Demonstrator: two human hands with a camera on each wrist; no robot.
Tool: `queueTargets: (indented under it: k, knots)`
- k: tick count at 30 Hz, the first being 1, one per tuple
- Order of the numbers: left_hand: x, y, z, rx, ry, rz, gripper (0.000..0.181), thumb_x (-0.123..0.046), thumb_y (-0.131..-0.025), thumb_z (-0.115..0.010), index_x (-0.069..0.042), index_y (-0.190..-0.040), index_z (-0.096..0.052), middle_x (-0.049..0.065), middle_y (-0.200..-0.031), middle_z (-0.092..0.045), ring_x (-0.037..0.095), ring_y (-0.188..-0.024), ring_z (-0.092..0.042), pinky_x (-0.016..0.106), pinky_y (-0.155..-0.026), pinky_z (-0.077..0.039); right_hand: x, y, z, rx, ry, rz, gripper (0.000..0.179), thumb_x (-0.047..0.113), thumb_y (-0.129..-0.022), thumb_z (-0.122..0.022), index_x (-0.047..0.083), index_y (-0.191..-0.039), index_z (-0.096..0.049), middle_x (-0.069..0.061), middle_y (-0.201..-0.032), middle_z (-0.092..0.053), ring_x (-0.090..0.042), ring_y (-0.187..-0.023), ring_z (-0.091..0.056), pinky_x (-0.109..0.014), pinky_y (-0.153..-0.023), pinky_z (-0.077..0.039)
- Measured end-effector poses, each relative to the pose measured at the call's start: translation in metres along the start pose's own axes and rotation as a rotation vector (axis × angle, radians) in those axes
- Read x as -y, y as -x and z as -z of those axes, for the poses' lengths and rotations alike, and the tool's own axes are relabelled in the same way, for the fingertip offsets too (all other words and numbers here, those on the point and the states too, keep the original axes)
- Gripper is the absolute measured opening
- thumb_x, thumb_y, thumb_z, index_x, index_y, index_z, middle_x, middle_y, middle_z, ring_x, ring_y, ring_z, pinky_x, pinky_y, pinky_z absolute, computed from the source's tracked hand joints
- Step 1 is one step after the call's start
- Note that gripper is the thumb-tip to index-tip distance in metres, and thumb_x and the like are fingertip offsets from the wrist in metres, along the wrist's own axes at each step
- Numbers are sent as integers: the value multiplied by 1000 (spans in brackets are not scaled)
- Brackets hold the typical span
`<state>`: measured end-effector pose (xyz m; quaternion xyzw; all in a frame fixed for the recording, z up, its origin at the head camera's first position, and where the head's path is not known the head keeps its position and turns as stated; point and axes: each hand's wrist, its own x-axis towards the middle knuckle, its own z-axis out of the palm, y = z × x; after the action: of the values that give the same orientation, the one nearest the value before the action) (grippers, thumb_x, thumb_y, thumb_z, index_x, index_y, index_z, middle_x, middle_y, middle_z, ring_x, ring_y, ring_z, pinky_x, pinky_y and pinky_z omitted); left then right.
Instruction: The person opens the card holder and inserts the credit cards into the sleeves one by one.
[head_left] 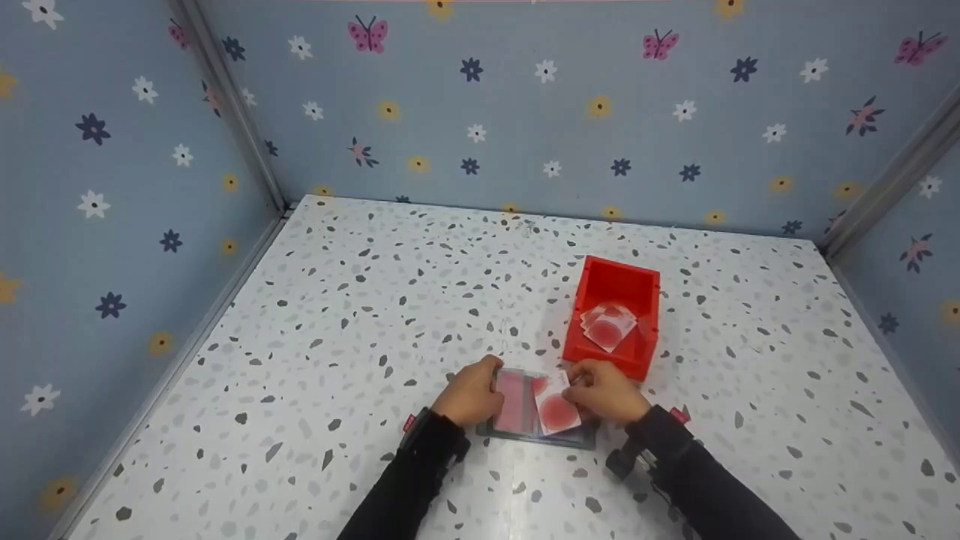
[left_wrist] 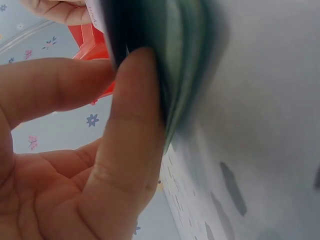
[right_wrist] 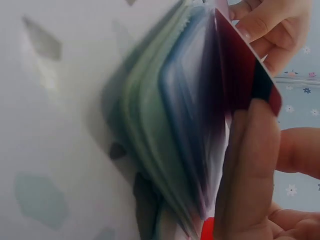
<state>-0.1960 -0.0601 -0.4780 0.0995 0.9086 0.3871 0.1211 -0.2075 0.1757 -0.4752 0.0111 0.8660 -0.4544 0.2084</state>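
An open card album [head_left: 514, 401] with clear sleeves lies flat on the table, a pink card showing in its left half. My left hand [head_left: 474, 391] grips the album's left edge; in the left wrist view its thumb [left_wrist: 132, 115] presses against the greenish layered pages. Over the right half, my right hand [head_left: 606, 391] pinches a white card [head_left: 556, 411] with a red round print, tilted over the sleeves. From the right wrist view, the card's dark red underside [right_wrist: 242, 70] stands at an angle above the fanned album pages [right_wrist: 150, 110].
Just behind the right hand stands a red box [head_left: 655, 300], with several similar white cards [head_left: 606, 330] loosely piled inside. The speckled white table [head_left: 375, 300] is bordered by blue flower-patterned panels [head_left: 510, 112] at the back and sides.
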Motion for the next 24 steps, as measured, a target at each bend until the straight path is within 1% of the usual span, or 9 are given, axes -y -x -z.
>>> queueTargets:
  k: [2,5,8,13,16,20,24]
  knots:
    - [0,0,0,2,3,13,50,-2,-81,-56,3,-131,-52,0,-76,-51,15,-68,-48,28,-63,-41,1,-1,0,4,-1,-1,28,15,-86,-72,6,-110,-63,-8,-84,-63,-21,-74,-59,-26,-62,-53]
    - [-1,0,0,2,3,29,50,-2,-82,-57,2,-131,-51,1,-78,-53,16,-71,-50,31,-67,-44,1,-2,-1,11,-4,-5,27,16,-85,-72,6,-109,-63,-8,-83,-64,-22,-73,-60,-26,-62,-53]
    - [-1,0,-1,3,1,31,48,-2,-83,-57,2,-131,-52,2,-79,-54,18,-75,-52,34,-72,-46,1,-2,-3,6,0,-15,28,17,-84,-74,8,-108,-63,-7,-84,-65,-22,-74,-61,-26,-64,-53]
    - [-1,0,-1,3,10,29,48,-1,-83,-56,1,-131,-52,3,-82,-56,19,-80,-54,37,-77,-49,3,-3,-6,2,-13,-19,29,18,-83,-75,7,-108,-63,-8,-84,-65,-23,-72,-61,-26,-63,-53]
    - [0,0,-1,3,20,22,49,0,-82,-57,2,-131,-51,3,-81,-55,19,-78,-54,35,-74,-49,3,-4,-8,8,-26,-11,31,18,-84,-74,6,-109,-62,-8,-81,-64,-22,-67,-60,-26,-61,-54]
    - [1,-1,-1,7,39,10,49,2,-81,-56,3,-130,-51,1,-77,-52,16,-71,-51,30,-66,-45,2,-6,-10,9,-22,19,30,19,-84,-74,5,-107,-61,-8,-76,-61,-20,-63,-60,-25,-60,-55]
    - [1,0,0,5,43,8,49,3,-80,-56,4,-129,-51,0,-76,-51,16,-69,-50,28,-64,-44,3,-7,-14,19,-23,26,28,19,-84,-74,4,-104,-59,-8,-76,-62,-19,-62,-62,-26,-60,-57]
